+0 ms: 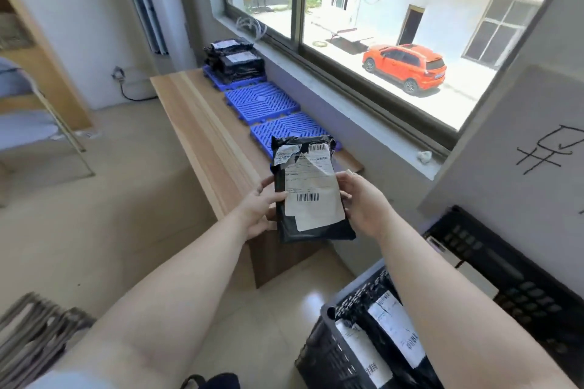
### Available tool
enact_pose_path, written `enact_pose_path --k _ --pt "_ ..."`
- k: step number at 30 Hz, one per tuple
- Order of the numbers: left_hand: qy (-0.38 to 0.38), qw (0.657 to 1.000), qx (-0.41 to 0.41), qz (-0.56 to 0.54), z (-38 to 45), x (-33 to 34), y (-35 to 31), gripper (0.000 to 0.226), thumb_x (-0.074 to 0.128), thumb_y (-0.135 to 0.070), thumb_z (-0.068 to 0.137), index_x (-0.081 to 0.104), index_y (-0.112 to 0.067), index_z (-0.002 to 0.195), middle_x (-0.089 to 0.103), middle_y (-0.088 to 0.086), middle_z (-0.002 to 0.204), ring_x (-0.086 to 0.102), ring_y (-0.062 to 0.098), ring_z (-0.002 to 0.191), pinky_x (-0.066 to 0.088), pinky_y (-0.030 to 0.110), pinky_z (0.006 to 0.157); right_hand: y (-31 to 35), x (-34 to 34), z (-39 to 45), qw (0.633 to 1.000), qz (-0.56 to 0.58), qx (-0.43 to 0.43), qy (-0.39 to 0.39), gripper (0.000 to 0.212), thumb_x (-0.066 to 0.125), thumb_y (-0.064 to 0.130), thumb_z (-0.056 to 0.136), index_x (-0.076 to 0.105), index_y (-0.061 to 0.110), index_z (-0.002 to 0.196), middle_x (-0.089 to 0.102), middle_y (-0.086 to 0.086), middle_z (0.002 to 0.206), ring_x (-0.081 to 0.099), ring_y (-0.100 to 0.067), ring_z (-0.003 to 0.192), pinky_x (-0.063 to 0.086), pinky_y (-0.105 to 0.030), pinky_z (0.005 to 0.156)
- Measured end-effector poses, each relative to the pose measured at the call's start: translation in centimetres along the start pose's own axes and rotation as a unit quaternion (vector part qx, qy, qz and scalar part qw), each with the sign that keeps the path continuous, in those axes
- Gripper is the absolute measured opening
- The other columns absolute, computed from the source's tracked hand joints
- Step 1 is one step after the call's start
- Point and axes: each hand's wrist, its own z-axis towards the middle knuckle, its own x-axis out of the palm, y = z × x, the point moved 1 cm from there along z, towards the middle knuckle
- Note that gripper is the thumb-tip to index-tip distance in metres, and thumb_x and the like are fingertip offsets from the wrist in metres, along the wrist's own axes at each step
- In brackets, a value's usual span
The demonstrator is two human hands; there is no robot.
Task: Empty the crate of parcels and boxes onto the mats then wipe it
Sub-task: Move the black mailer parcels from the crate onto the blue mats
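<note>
A black parcel [311, 189] with a torn white shipping label is held up in front of me above the near end of the wooden table. My left hand [260, 205] grips its left edge, and my right hand [366, 202] grips its right edge. Three blue mats lie in a row under the window: the near mat [284, 129], the middle mat [260, 99] and the far mat [221, 79]. A stack of black parcels [235, 61] sits on the far mat. The black crate [328, 354] stands on the floor at lower right with more labelled parcels [388, 331] in it.
The long wooden table [202, 123] runs along the wall below the window sill [347, 123]. A second black crate [505, 275] leans by the white wall at right. Flattened cardboard [34, 335] lies on the floor at lower left. A shelf stands at far left.
</note>
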Motion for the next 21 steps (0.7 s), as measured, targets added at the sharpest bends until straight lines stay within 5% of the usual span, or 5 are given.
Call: enact_pose_path --k 6,10,16,21 --pt "-0.034 0.998 0.03 -0.045 -0.4 -13.1 -5.0 0.051 0.064 -0.003 0.092 0.049 -0.031 0.133 0.067 0.004 0.107 0.06 0.021 0.083 0.054 0.032 0.05 -0.7 12.2 7.1 0.996 0.009 0.036 0.082 0.04 0.034 0.05 0.102 0.061 0.027 0.12 0.064 0.003 0.124 0.06 -0.019 0.098 0.045 -0.038 0.079" --pt "-0.088 0.993 0.057 -0.058 -0.5 -23.5 -9.4 0.049 0.061 -0.004 0.095 0.047 -0.027 0.136 0.067 0.008 0.103 0.063 0.018 0.07 0.053 0.03 0.048 -1.8 22.9 12.0 0.99 -0.015 0.038 0.137 0.052 0.03 0.057 0.102 0.048 0.03 0.142 0.056 0.01 0.139 0.053 -0.025 0.124 0.042 -0.051 0.099" --pt "-0.142 0.985 0.079 -0.061 -0.6 -39.5 -14.2 0.053 0.062 -0.006 0.094 0.048 -0.038 0.133 0.07 0.005 0.101 0.059 0.021 0.083 0.051 0.042 0.071 -4.9 39.2 18.8 0.975 0.0 0.091 0.204 0.059 0.021 0.057 0.103 0.051 0.021 0.139 0.064 -0.002 0.129 0.064 -0.021 0.105 0.047 -0.041 0.081" --pt "-0.185 0.976 0.074 -0.084 0.4 -48.8 -16.9 0.047 0.063 -0.005 0.093 0.05 -0.031 0.13 0.069 0.002 0.103 0.06 0.022 0.084 0.05 0.041 0.07 -7.2 49.2 23.9 0.962 0.025 0.125 0.24 0.074 0.017 0.067 0.098 0.048 0.017 0.143 0.057 -0.011 0.139 0.055 -0.034 0.123 0.047 -0.048 0.093"
